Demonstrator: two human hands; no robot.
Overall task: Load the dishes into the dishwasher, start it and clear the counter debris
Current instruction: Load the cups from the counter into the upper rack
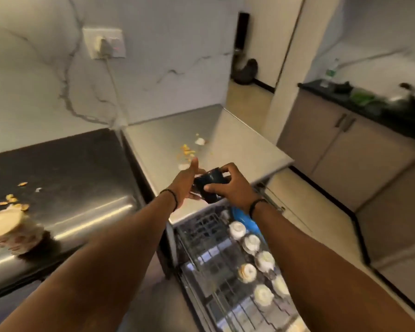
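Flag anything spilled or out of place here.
Orange and white crumbs lie scattered on the steel top, and more flakes on the dark counter by a cup. Nothing else stands out.

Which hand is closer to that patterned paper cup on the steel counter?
Left. The left hand is over the counter edge, well right of the paper cup. The right hand, gripping the dark cup, is farther right.
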